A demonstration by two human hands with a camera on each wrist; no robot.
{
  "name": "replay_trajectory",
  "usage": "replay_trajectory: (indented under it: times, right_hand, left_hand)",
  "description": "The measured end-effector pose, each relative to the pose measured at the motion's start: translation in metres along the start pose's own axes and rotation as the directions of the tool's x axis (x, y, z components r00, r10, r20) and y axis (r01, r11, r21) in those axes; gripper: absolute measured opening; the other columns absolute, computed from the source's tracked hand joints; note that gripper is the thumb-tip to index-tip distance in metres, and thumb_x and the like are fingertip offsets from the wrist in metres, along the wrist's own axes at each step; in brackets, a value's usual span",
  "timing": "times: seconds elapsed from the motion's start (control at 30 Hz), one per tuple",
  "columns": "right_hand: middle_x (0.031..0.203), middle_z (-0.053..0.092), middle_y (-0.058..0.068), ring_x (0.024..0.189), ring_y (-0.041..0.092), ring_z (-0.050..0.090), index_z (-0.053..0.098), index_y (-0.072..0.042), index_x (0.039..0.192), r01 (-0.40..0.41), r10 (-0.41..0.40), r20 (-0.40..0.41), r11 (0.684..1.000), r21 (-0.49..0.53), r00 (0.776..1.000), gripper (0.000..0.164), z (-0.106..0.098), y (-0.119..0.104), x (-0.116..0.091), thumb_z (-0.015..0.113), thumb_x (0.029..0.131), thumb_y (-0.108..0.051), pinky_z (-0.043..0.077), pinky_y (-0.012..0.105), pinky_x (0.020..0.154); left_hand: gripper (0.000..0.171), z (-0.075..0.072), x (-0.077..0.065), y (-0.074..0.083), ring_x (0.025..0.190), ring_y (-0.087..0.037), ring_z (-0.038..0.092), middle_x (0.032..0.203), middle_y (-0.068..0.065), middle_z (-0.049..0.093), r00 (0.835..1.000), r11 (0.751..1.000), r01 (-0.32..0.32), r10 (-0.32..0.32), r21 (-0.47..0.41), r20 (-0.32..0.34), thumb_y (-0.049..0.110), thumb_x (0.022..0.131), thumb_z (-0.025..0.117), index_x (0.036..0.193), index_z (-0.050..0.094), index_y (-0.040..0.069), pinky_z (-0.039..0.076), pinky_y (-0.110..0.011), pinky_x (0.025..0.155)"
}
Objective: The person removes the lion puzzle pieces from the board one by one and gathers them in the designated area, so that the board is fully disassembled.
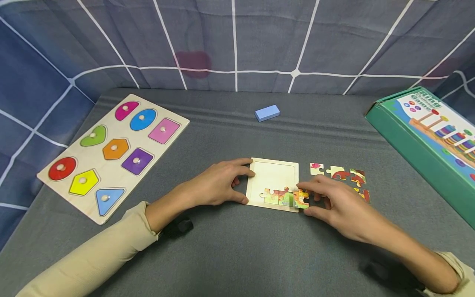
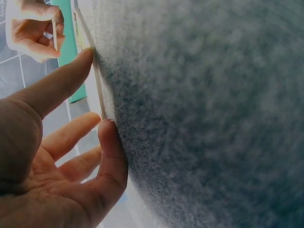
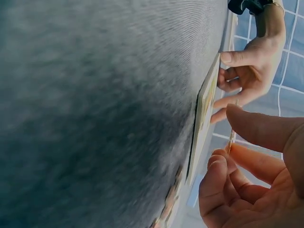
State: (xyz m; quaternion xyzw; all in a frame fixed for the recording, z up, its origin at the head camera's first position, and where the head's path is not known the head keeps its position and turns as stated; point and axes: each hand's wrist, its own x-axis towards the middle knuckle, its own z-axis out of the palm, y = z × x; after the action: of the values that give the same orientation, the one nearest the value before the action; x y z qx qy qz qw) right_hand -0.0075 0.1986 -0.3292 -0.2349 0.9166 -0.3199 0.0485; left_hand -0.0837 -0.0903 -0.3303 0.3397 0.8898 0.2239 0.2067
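A square wooden puzzle tray (image 1: 274, 174) lies on the grey cloth, with joined puzzle pieces (image 1: 272, 197) along its lower part. My left hand (image 1: 217, 182) touches the tray's left edge, thumb and fingers spread along it. Over the tray's lower right corner, my right hand (image 1: 339, 206) pinches a jigsaw piece (image 1: 299, 199) between thumb and fingertips. In the right wrist view that piece (image 3: 232, 137) stands edge-on, raised above the tray. Loose puzzle pieces (image 1: 338, 172) lie right of the tray, some partly hidden by the right hand.
A wooden board of knobbed coloured shapes (image 1: 111, 169) lies at the left. Behind the tray sits a blue block (image 1: 267, 113). A green toy box (image 1: 419, 144) stands at the right. A checked curtain (image 1: 208, 41) hangs behind the table.
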Motion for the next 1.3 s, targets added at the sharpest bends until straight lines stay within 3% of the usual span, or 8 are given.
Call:
replay_trajectory:
  times: [0.23, 0.83, 1.1, 1.3]
  right_hand:
    - [0.101, 0.056, -0.017, 0.085, 0.003, 0.050, 0.068, -0.014, 0.123, 0.018, -0.020, -0.024, 0.997, -0.070, 1.000, 0.048, -0.003, 0.009, -0.011, 0.082, 0.078, -0.004, 0.042, 0.022, 0.072]
    - [0.097, 0.056, -0.015, 0.081, 0.001, 0.050, 0.066, -0.016, 0.122, 0.007, -0.012, -0.056, 0.995, -0.097, 0.998, 0.055, -0.001, 0.024, -0.034, 0.087, 0.071, -0.005, 0.039, 0.017, 0.068]
    - [0.099, 0.058, -0.018, 0.081, 0.000, 0.047, 0.066, -0.016, 0.123, -0.031, 0.024, -0.045, 0.986, -0.163, 0.999, 0.054, 0.000, 0.027, -0.036, 0.086, 0.073, -0.011, 0.040, 0.023, 0.067]
    - [0.103, 0.054, -0.014, 0.083, 0.000, 0.047, 0.067, -0.019, 0.124, -0.045, 0.040, -0.028, 0.977, -0.207, 0.999, 0.054, 0.000, 0.027, -0.037, 0.086, 0.073, -0.015, 0.040, 0.034, 0.070]
  left_hand:
    - [0.062, -0.002, -0.001, 0.001, 0.090, -0.012, 0.055, 0.153, -0.011, 0.039, 1.000, 1.000, 0.002, -0.002, 0.003, -0.002, 0.027, 0.078, 0.086, 0.132, 0.062, 0.007, 0.045, -0.032, 0.083]
    - [0.062, -0.001, 0.000, 0.001, 0.094, -0.014, 0.054, 0.155, -0.010, 0.037, 1.000, 1.000, 0.024, -0.024, 0.001, 0.017, 0.028, 0.079, 0.085, 0.133, 0.061, 0.009, 0.043, -0.037, 0.088]
    - [0.062, 0.000, 0.000, 0.001, 0.095, -0.015, 0.054, 0.155, -0.010, 0.037, 1.000, 1.000, 0.025, -0.025, 0.001, 0.011, 0.027, 0.079, 0.085, 0.133, 0.062, 0.008, 0.043, -0.037, 0.089]
    - [0.062, 0.000, 0.000, 0.001, 0.094, -0.015, 0.054, 0.154, -0.010, 0.038, 1.000, 1.000, 0.017, -0.017, 0.001, 0.005, 0.027, 0.079, 0.085, 0.133, 0.062, 0.008, 0.043, -0.037, 0.089]
